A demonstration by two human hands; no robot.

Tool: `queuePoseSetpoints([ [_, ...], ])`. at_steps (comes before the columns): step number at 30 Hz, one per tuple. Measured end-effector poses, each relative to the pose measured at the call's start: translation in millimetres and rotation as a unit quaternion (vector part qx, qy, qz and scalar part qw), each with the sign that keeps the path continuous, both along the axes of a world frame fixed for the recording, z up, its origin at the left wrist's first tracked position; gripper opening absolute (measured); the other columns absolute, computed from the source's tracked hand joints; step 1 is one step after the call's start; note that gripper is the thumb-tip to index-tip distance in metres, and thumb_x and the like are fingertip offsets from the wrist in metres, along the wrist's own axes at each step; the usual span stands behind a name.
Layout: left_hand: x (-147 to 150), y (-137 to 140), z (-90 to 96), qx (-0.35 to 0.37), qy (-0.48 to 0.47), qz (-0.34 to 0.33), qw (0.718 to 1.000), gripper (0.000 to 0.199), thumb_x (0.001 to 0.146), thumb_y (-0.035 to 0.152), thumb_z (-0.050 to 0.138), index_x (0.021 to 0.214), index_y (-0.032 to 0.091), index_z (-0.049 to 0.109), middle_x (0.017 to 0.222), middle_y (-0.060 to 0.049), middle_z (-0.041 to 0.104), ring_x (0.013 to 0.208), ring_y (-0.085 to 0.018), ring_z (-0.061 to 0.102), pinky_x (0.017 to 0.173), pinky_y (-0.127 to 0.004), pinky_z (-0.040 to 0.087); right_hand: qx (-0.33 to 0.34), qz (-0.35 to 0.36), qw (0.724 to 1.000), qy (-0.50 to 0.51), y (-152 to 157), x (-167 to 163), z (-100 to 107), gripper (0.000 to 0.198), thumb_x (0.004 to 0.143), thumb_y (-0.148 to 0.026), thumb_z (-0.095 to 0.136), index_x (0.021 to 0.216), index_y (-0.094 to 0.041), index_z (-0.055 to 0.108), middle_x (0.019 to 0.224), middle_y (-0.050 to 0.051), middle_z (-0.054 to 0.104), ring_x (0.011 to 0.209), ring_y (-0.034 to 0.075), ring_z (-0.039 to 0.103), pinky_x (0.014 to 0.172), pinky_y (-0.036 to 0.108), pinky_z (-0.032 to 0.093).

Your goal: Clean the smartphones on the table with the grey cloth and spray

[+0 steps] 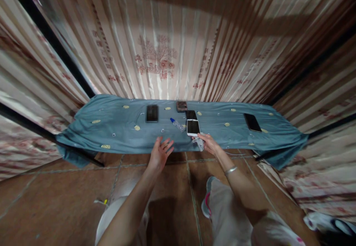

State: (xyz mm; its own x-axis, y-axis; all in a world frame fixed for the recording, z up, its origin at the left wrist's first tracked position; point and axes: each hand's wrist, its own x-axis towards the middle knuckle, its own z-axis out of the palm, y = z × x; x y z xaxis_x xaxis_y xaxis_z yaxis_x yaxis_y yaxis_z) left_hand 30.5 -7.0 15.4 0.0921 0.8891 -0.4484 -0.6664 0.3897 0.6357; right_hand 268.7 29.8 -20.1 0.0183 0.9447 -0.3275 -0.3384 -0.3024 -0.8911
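My right hand (210, 144) grips a white smartphone (193, 127) by its lower end, with the dark screen facing up. A crumpled pale cloth (199, 143) is bunched under the same fingers. Just beyond the white phone, partly covered by it, lies a black phone (191, 115). My left hand (161, 153) hovers over the front edge of the bench, fingers spread and holding nothing. A clear bottle with a blue cap (177, 124) lies on its side between the hands, left of the white phone.
A teal patterned cloth (125, 134) covers the narrow bench. On it are a blurred dark rectangle (152, 113), a small brownish box (181, 106) and another black phone (252, 122) at right. Curtains (178, 53) hang behind; dark poles (55, 42) flank the bench. Below is tiled floor (69, 197).
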Motion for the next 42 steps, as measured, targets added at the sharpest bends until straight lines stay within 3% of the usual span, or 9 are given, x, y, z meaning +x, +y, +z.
queuePoseSetpoints([
  [9, -1, 1, -1.3, -0.006, -0.005, 0.004, 1.0, 0.036, 0.098, 0.041, 0.037, 0.126, 0.021, 0.047, 0.127, -0.016, 0.06, 0.108, -0.023, 0.067, 0.097, -0.039, 0.047, -0.022, -0.02, 0.999, -0.02, 29, 11, -17, 0.01, 0.082, -0.017, 0.07, 0.075, -0.011, 0.071, 0.067, 0.008, 0.075, 0.049, 0.011, 0.065, 0.046, 0.016, 0.05],
  [16, -1, 1, -3.3, -0.009, -0.01, 0.008, 1.0, 0.039, 0.097, 0.039, 0.039, 0.131, 0.021, 0.047, 0.126, -0.016, 0.061, 0.11, -0.025, 0.066, 0.099, -0.041, 0.046, -0.032, -0.038, 0.998, -0.03, 38, 12, -24, 0.012, 0.08, -0.017, 0.073, 0.07, -0.012, 0.07, 0.064, 0.006, 0.074, 0.048, 0.01, 0.064, 0.048, 0.015, 0.051],
  [25, 5, -7, -6.2, 0.007, -0.006, -0.033, 0.999, 0.028, 0.097, 0.033, 0.041, 0.111, 0.015, 0.057, 0.124, -0.018, 0.063, 0.114, -0.026, 0.064, 0.104, -0.044, 0.042, -0.06, -0.063, 0.995, -0.047, 47, 12, -28, 0.017, 0.081, -0.017, 0.069, 0.065, -0.012, 0.069, 0.058, 0.006, 0.071, 0.039, 0.008, 0.055, 0.038, 0.015, 0.044],
  [35, 4, -8, -8.6, 0.01, -0.009, -0.038, 0.999, 0.027, 0.095, 0.032, 0.045, 0.108, 0.014, 0.06, 0.122, -0.019, 0.064, 0.115, -0.028, 0.064, 0.105, -0.045, 0.041, -0.097, -0.076, 0.991, -0.058, 63, 16, -36, 0.019, 0.079, -0.016, 0.072, 0.062, -0.013, 0.064, 0.05, 0.003, 0.066, 0.037, 0.009, 0.053, 0.036, 0.017, 0.043],
  [39, 5, -9, -5.6, 0.003, -0.002, -0.04, 0.999, 0.026, 0.096, 0.032, 0.043, 0.107, 0.015, 0.06, 0.121, -0.018, 0.065, 0.115, -0.028, 0.064, 0.105, -0.045, 0.041, -0.111, -0.078, 0.989, -0.063, 72, 21, -45, 0.018, 0.086, -0.021, 0.068, 0.07, -0.013, 0.063, 0.057, 0.001, 0.065, 0.043, 0.008, 0.054, 0.043, 0.018, 0.048],
  [42, 5, -9, -4.0, 0.0, 0.002, -0.04, 0.999, 0.026, 0.096, 0.032, 0.043, 0.106, 0.016, 0.059, 0.121, -0.017, 0.066, 0.115, -0.027, 0.063, 0.105, -0.045, 0.041, -0.111, -0.069, 0.989, -0.066, 78, 25, -53, 0.018, 0.093, -0.029, 0.061, 0.097, -0.012, 0.064, 0.086, 0.003, 0.067, 0.066, 0.011, 0.063, 0.059, 0.024, 0.055],
])
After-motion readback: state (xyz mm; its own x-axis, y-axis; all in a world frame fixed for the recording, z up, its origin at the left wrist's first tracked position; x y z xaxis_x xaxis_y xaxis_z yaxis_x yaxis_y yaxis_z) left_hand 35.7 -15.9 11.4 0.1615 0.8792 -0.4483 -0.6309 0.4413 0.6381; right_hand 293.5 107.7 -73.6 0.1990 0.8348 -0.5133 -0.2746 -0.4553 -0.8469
